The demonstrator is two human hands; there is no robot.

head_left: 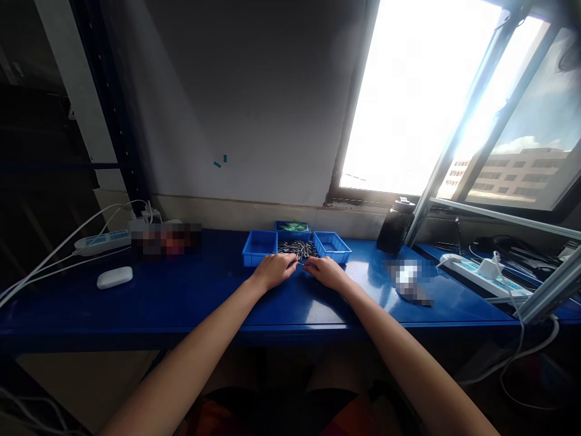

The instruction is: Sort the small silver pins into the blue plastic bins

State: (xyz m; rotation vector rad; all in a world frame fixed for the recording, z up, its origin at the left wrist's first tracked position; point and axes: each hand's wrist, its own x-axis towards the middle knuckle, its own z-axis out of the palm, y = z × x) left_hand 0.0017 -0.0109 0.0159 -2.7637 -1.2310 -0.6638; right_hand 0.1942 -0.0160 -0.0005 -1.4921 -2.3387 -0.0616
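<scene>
The two hands, left (274,270) and right (327,271), are slightly apart, fingertips pinched around something too small to tell, just in front of a pile of small metal pieces (298,248). The pile lies on the blue counter (181,303), between two blue bins (260,249) (332,247).

Bright window (408,91) beside a shadowed wall (254,109).

Bottle (396,229): dark, upright, at my one o'clock, below the window (403,103).
White case (115,278): rounded, at my ten o'clock.
Right power strip (469,272): white, at my two o'clock, plug attached.
Teal tape (217,164): two bits, wall, eleven o'clock.
</scene>
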